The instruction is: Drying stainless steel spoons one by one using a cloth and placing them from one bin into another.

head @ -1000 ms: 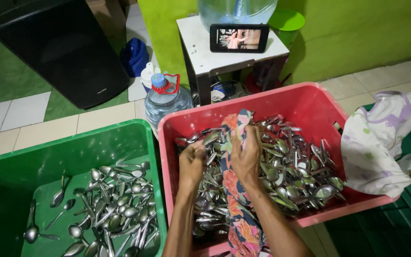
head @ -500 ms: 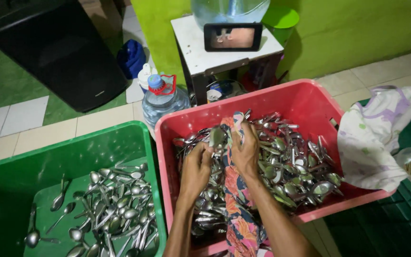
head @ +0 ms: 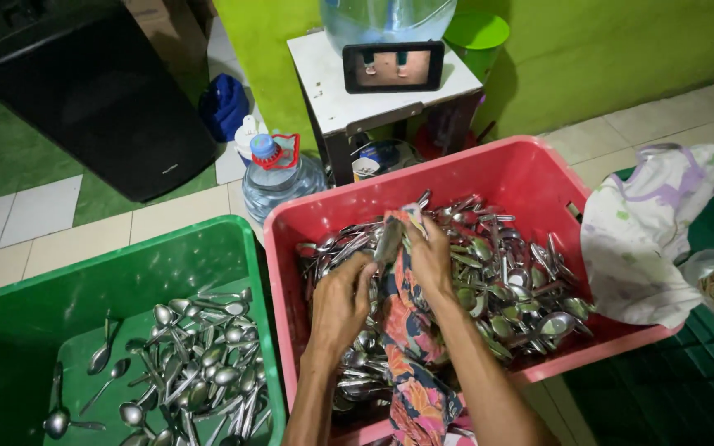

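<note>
Both hands work inside the red crate (head: 489, 177), over a heap of steel spoons (head: 506, 272). R hand (head: 431, 256) pinches one spoon (head: 387, 241) wrapped in the top end of a patterned cloth (head: 411, 330); the fingers are closed round cloth + spoon. That spoon's long axis runs approx. up-down in view, tilted a bit, upper end aiming away from the person toward the crate's far wall; can't tell which end is the bowl, cloth covers part of it. L hand (head: 340, 301) sits just beside, fingers curled down into the pile, touching spoons; whether it grips one can't be told. Cloth trails from the hands back over the crate's near rim.

Left: green crate (head: 126, 264) w/ loose spoons on its floor. Behind: water bottle (head: 278, 177), small white stand (head: 373, 91) w/ a phone (head: 392, 66). Right: pale cloth (head: 654, 231) draped on the red crate's corner.
</note>
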